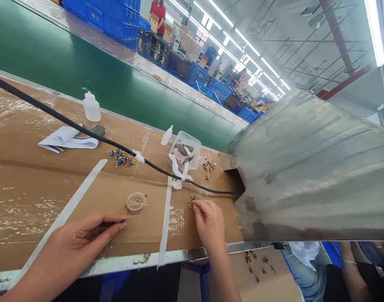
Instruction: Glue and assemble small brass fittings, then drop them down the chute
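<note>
My left hand (81, 239) is over the cardboard-covered bench, thumb and forefinger pinched on a small dark part (123, 221). Just beyond it sits a small round clear dish (135, 202) with a thin pale stick across it. My right hand (209, 218) reaches to a little pile of brass-coloured parts (192, 201), its thumb and forefinger closed at the pile's edge; what they hold is too small to make out. More brass parts (208, 165) lie farther back. A heap of blue and brass parts (121, 158) lies left of centre.
A black cable (154, 167) crosses above the bench. Behind it are a clear tub (192, 144), two white bottles (91, 108) and folded cloth (67, 139). A metal housing (311, 176) rises at right. A green conveyor (122, 88) runs behind; a seated person's arm (352, 268) shows lower right.
</note>
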Tool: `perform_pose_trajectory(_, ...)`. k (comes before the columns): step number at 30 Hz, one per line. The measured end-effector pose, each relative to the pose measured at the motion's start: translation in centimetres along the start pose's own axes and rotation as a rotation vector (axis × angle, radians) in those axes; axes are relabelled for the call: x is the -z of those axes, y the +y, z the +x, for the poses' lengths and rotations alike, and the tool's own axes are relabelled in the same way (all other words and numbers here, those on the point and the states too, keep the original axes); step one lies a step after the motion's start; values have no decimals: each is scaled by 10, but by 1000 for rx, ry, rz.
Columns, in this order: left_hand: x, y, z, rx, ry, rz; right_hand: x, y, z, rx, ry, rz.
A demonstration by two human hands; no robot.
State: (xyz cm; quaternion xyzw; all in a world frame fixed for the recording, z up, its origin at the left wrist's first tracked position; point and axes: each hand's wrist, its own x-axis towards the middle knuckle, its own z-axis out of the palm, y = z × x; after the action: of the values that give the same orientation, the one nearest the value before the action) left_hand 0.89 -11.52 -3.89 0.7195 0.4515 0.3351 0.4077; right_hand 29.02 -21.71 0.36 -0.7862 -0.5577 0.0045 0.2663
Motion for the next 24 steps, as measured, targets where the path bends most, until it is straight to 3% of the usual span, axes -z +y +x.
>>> perform_pose_trajectory(4,2,12,2,-10,8,-24,-2,2,1,90,-74,-76)
perform_pose_trajectory(11,4,24,-2,-8,-41,-92,-1,-3,6,112,-36,26)
perform_pose_trajectory(14,1,25,-6,-20,-71,-100,-3,-16,0,-91,-14,347)
perform_pose_trajectory(19,-2,28,-8,-103,-95,-112,-20,-57,-17,-465,-236,1120)
perform_pose_trajectory(24,-1,32,-8,-143,-127,-135,-34,-87,-27,-602,-368,1396)
